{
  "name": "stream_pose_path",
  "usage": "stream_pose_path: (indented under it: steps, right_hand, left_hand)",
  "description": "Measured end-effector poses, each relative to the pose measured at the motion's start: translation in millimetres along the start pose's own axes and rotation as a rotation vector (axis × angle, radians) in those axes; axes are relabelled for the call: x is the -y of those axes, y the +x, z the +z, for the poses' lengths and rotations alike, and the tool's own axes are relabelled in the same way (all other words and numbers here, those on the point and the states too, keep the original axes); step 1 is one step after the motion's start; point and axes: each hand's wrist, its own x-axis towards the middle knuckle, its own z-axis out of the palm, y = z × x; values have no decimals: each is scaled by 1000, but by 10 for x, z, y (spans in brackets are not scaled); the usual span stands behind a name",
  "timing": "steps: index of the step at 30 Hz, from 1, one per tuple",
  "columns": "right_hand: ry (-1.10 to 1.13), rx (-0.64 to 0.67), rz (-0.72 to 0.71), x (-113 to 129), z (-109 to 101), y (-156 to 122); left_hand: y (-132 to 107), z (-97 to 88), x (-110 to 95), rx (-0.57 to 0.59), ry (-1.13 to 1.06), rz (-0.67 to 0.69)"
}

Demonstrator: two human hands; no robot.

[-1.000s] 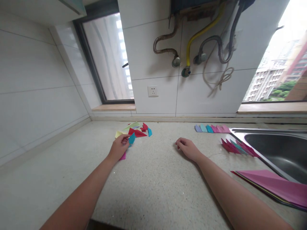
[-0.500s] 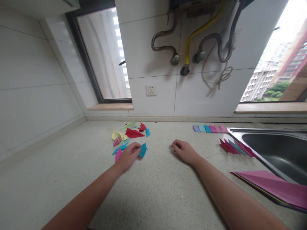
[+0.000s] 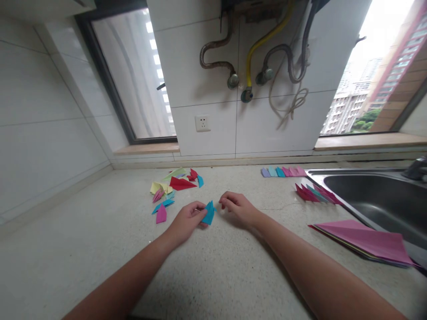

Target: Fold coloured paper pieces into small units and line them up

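My left hand pinches a blue origami piece with pointed tips, thumb on its near face, just over the counter. To its right, a short gap away, my right hand has its fingers curled in, with nothing seen in them. A pink folded paper and a flat blue one lie left of my left hand. Behind them are a yellow folded paper, a red paper plane and several other small folded pieces in a loose pile.
A row of small pastel origami pieces lies by the wall. Overlapping red and teal pieces sit beside the steel sink. Nearer me is a stack of larger folded sheets, pink on top. Pipes hang on the tiled wall.
My left hand has carried the blue origami piece rightward, away from the pile, uncovering the pink paper. My right hand has come left towards it. The camera view has shifted slightly right.
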Motion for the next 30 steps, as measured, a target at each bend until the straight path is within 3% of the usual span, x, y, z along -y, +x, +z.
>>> stream_pose_path:
  steps: [5, 12, 17, 23, 30]
  right_hand:
    - [275, -19, 10, 50, -3, -37]
    - [235, -137, 53, -156, -70, -35]
    - [181, -185, 87, -265, -31, -7]
    - [233, -234, 142, -231, 23, -13]
    - [352, -212, 214, -179, 36, -31]
  left_hand:
    - [136, 274, -98, 59, -45, -17]
    - [486, 473, 133, 79, -134, 63]
    - [474, 428, 213, 113, -172, -1]
    - [431, 352, 179, 215, -150, -50]
    - [450, 334, 194, 212, -115, -70]
